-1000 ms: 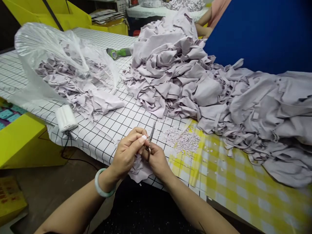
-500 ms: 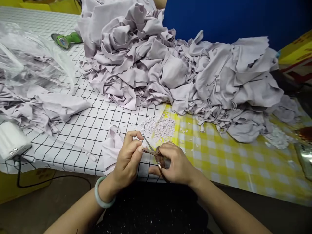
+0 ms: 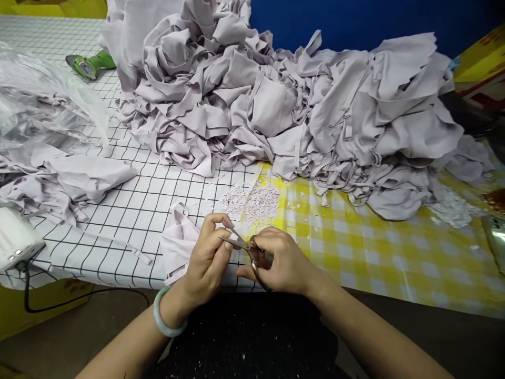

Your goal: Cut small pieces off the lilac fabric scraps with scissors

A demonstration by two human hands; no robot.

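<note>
My right hand (image 3: 284,260) is closed round the handles of a pair of scissors (image 3: 252,251), whose blades stand apart and point left. The blades reach to the fingertips of my left hand (image 3: 209,258). That hand is closed in a pinch on a pale lilac garment (image 3: 178,243), which hangs on its left side at the table edge. The bit of cloth right at the blades is mostly hidden by my fingers. Just beyond the scissors lies a scatter of tiny cloth snippets (image 3: 260,202).
A big heap of lilac garments (image 3: 272,105) fills the table's back. More garments (image 3: 67,179) and a clear plastic bag (image 3: 47,105) lie left, near a green-handled tool (image 3: 90,64) and a white corded device (image 3: 18,239). A yellow checked cloth (image 3: 379,258) covers the right side.
The scissor blades have shifted slightly, the lower one now lying across my left fingertips. The view has turned a little, so the table's contents sit slightly differently. Both hands keep their hold.
</note>
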